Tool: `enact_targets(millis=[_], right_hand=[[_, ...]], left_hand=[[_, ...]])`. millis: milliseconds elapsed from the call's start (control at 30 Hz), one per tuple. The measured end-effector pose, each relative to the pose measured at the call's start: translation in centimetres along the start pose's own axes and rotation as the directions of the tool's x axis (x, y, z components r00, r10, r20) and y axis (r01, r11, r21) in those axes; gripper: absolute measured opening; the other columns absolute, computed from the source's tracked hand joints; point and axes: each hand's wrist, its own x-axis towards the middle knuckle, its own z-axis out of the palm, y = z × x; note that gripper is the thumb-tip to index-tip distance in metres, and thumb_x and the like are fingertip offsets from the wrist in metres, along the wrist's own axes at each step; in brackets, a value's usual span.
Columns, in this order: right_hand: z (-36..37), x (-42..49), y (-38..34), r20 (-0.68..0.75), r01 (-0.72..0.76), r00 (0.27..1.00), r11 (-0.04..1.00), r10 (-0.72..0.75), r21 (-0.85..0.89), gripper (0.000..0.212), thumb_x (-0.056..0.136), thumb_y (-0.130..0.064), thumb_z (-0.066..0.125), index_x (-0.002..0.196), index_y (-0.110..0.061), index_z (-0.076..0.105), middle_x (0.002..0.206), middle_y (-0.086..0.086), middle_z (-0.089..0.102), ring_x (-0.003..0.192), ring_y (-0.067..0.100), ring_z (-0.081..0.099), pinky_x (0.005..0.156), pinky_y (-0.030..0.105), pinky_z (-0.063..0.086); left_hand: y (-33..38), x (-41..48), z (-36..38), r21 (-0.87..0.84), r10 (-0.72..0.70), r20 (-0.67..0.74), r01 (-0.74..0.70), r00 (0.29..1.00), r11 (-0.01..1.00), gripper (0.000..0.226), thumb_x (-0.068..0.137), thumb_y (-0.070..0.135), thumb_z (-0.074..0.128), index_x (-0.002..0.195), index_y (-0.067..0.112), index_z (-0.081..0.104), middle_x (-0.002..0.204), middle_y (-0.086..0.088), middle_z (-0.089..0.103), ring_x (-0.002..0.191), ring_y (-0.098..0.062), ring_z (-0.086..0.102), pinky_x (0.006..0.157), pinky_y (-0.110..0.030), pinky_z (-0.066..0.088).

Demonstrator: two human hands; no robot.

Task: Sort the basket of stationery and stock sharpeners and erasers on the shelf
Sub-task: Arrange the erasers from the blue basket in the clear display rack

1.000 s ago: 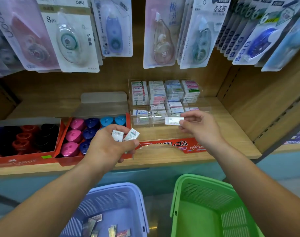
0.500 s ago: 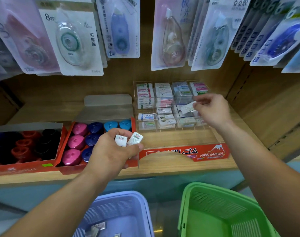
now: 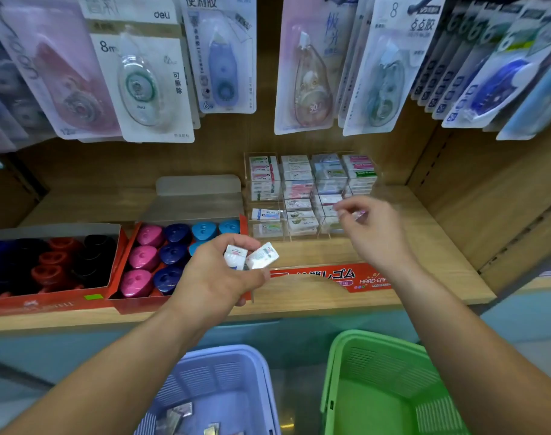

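The left hand (image 3: 214, 277) pinches two erasers (image 3: 263, 258) just above its thumb.

One head-worn camera looks forward and down. It stands near the shelf (image 3: 440, 262), facing its back wall.

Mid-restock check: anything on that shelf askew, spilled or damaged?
Nothing stands out. The sharpeners sit in rows in their red box, and the stacked erasers lie inside the clear organizer. No spill or damage shows. The left hand grips two loose erasers. The right hand is blurred, so its grip is unclear.
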Motion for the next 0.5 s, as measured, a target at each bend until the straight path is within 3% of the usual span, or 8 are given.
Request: enact_targets(millis=[67,133,233,367,500], right_hand=[[0.5,-2.6,-2.7,0.196,-0.044,0.981,0.966,-0.008,0.255,0.013,0.096,-0.019,0.065,0.099,-0.026,0.076,0.088,-0.011,0.073,0.075,0.002,0.064,0.066,0.018,0.046],[0.9,-4.6,-5.0,0.302,-0.057,0.951,0.92,-0.068,0.389,0.012,0.095,-0.02,0.067,0.096,-0.029,0.076,0.087,-0.005,0.075,0.076,0.007,0.065,0.065,0.019,0.046],[0.8,-6.0,-7.3,0.376,-0.124,0.921,0.841,-0.1,0.527,0.014,0.091,-0.016,0.072,0.098,-0.028,0.075,0.089,0.003,0.074,0.075,0.014,0.066,0.062,0.021,0.049],[0.6,-7.0,-8.4,0.409,-0.181,0.907,0.793,-0.094,0.582,0.019,0.088,-0.003,0.073,0.1,-0.018,0.073,0.081,-0.004,0.071,0.07,0.019,0.068,0.062,0.027,0.053],[0.1,-7.8,-8.6,0.415,-0.262,0.908,0.698,-0.055,0.666,0.02,0.09,0.007,0.067,0.099,-0.011,0.067,0.083,-0.004,0.069,0.077,0.026,0.073,0.071,0.032,0.058]], left_hand=[[0.4,-0.5,-0.1,0.009,0.028,-0.009,-0.028,1.0,1.0,0.033,0.077,0.002,0.083,0.101,0.02,0.07,0.083,-0.001,0.072,0.055,-0.014,0.055,0.044,-0.02,0.046],[0.7,-1.1,-0.3,0.01,0.066,-0.008,-0.066,0.998,0.998,0.034,0.076,0.001,0.084,0.099,0.021,0.07,0.083,-0.003,0.073,0.056,-0.016,0.056,0.045,-0.02,0.046],[1.1,-2.2,-0.6,0.015,0.127,-0.003,-0.127,0.992,0.992,0.033,0.076,0.0,0.084,0.098,0.02,0.069,0.077,-0.003,0.07,0.053,-0.012,0.054,0.044,-0.021,0.046],[1.2,-3.5,-1.3,0.021,0.15,-0.007,-0.149,0.989,0.989,0.029,0.078,0.007,0.084,0.098,0.022,0.069,0.074,0.0,0.071,0.051,-0.008,0.056,0.045,-0.023,0.046],[1.4,-4.1,-2.1,-0.015,0.136,-0.037,-0.137,0.99,0.991,0.019,0.084,0.017,0.08,0.097,0.018,0.066,0.069,-0.005,0.073,0.056,-0.01,0.064,0.046,-0.026,0.043]])
